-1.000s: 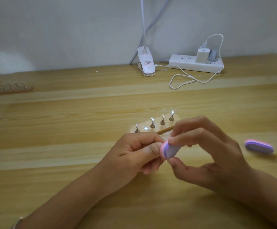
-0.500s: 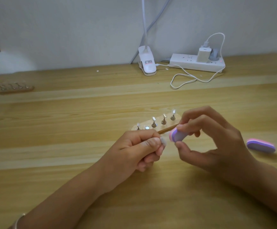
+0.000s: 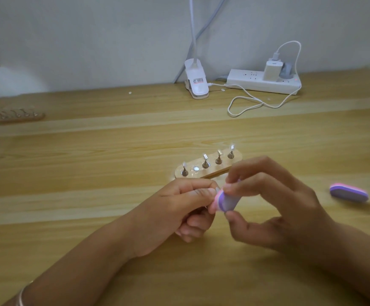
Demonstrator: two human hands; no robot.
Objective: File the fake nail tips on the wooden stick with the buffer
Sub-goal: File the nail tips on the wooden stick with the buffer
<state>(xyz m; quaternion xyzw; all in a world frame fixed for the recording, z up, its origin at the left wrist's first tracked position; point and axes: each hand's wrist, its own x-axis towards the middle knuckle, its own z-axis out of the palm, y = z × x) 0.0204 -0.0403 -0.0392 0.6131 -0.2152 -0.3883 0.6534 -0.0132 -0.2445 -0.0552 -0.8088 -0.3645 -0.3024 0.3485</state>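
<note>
Four nail tips point(image 3: 205, 156) upright in wooden holder point(image 3: 212, 168), fifth tip point(image 3: 217, 189) pinched against buffer point(image 3: 224, 200).

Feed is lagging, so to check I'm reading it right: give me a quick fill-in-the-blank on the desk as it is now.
1. The right hand holds a pink and purple ____ against the nail tip pinched in the left hand.
2. On the wooden stand, ____ pegs stand upright.
3. A spare buffer lies on the table on the person's ____ side.
Missing words: buffer; four; right.
</note>
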